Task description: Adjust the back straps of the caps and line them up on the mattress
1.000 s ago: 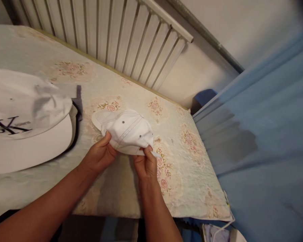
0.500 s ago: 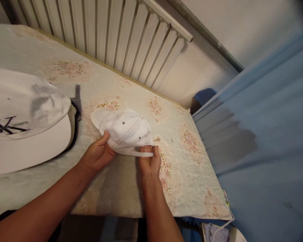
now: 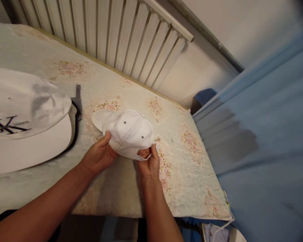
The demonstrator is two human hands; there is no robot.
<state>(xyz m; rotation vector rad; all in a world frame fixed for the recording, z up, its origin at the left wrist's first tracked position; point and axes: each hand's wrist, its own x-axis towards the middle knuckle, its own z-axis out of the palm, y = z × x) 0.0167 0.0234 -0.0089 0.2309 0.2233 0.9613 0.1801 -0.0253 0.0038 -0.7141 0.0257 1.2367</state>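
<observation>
A small white cap (image 3: 125, 131) with dark eyelets lies on the flowered tablecloth (image 3: 181, 168), brim pointing away to the left. My left hand (image 3: 99, 155) grips its near left edge, thumb on top. My right hand (image 3: 148, 163) pinches the cap's back strap at the near right edge, fingers closed round it.
A large white cap (image 3: 25, 117) with black lettering rests at the left on a dark object. A white radiator (image 3: 116, 37) runs behind the table. Blue fabric (image 3: 262, 144) fills the right side. The table's near edge is just below my forearms.
My right hand first stretched the back strap out to the right, then drew it back in close under the cap's rear edge. My left hand has held its grip.
</observation>
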